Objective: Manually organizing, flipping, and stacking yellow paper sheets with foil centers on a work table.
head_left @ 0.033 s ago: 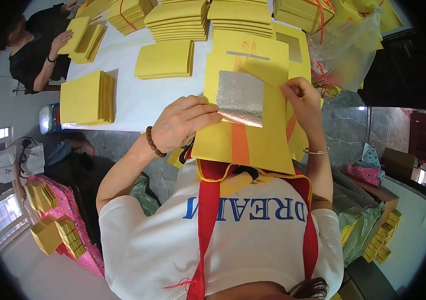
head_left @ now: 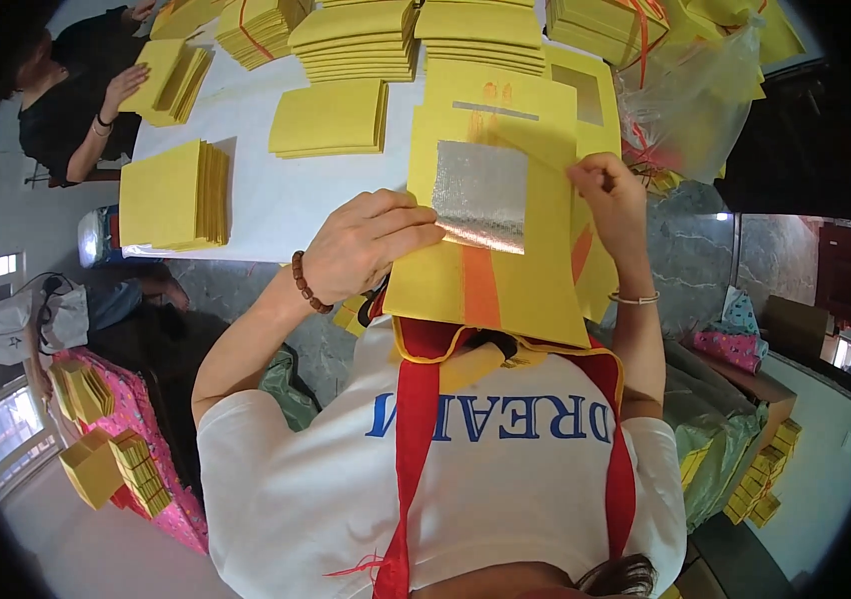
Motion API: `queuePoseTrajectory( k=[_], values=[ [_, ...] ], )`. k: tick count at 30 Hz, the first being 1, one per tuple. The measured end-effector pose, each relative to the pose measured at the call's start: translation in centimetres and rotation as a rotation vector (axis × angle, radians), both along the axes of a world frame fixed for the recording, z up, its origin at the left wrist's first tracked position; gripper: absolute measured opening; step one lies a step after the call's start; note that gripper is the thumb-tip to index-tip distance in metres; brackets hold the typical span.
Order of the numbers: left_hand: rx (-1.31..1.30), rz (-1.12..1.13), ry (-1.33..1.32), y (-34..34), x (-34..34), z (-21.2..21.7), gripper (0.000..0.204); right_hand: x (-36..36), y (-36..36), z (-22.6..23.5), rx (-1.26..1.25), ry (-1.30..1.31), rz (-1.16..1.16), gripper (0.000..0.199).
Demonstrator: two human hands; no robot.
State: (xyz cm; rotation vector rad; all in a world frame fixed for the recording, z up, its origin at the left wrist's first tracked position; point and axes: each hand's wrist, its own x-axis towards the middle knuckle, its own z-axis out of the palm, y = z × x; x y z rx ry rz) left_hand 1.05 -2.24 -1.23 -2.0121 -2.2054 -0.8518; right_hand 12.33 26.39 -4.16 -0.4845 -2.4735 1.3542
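Note:
A yellow paper sheet (head_left: 535,290) with a silver foil square and orange marks lies before me. It rests partly on the table, and its near end hangs over my apron. My left hand (head_left: 371,240) is closed at its left edge, fingers together over the paper by the foil; the thumb is hidden. At the right edge, my right hand (head_left: 610,195) is in a pinch, its fingertips meeting the sheet's margin. More yellow sheets (head_left: 600,270) show beneath and to the right.
Folded yellow paper stacks (head_left: 161,198) stand on the white table (head_left: 251,215); a smaller yellow stack (head_left: 326,120) lies mid-table. A clear plastic bag (head_left: 690,110) sits at right. Across the far left, a person in black (head_left: 66,100) handles yellow paper; another person in a cap (head_left: 31,319) is lower left.
My right hand has shifted slightly to the right along the sheet's edge. My left hand has stayed in place. The other person's hand at the far left has moved slightly.

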Motion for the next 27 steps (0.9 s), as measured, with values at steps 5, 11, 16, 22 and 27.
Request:
queuePoseTrajectory(
  k=[5, 11, 16, 22, 27],
  values=[
    [0.000, 0.015, -0.040, 0.2, 0.2, 0.2, 0.029, 0.0, 3.6, -2.0, -0.113, 0.218, -0.361, 0.010],
    [0.001, 0.010, -0.039, 0.3, 0.1, 0.5, 0.029, 0.8, 4.6, -3.9, -0.131, 0.084, -0.304, 0.013],
    [-0.026, 0.006, -0.096, 0.4, 0.0, 0.7, 0.032, 1.8, 1.7, -1.3, 0.115, 0.249, -0.242, 0.016],
    [-0.047, 0.037, -0.282, 0.4, 0.0, 1.1, 0.031, 5.0, -1.8, 3.2, -0.229, 0.261, 0.470, 0.034],
    [-0.078, 0.137, -0.423, 0.9, 0.2, 0.8, 0.019, 6.3, -3.0, 1.1, -0.119, 0.126, 0.322, 0.037]
  ],
)
